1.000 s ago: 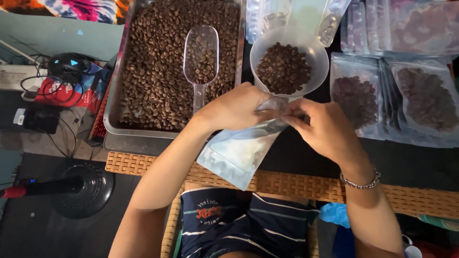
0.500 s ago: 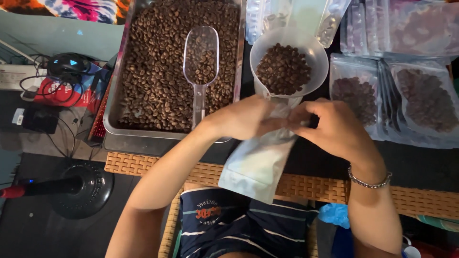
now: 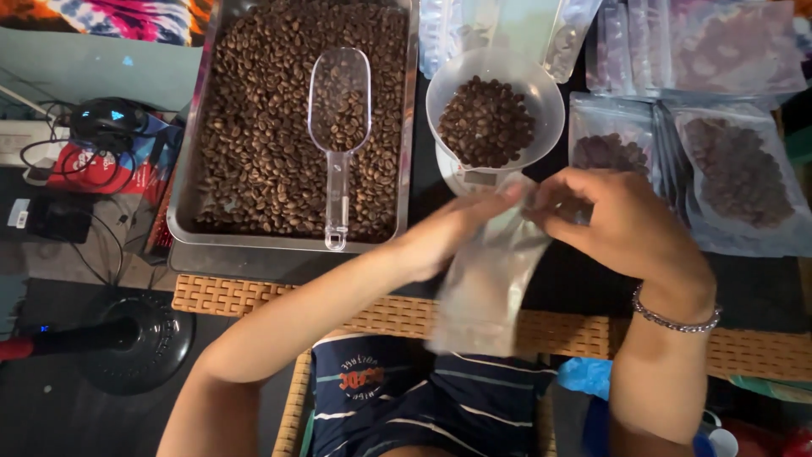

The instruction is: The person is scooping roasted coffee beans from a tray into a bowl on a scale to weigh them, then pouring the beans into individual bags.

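Head view: left hand and right hand pinch the pouch top at centre frame, below the bean bowl, right of the tray.

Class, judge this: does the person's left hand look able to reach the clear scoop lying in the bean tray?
Probably yes: the left hand lies close to the scoop, whose handle points toward it unobstructed, but it now grips the pouch.
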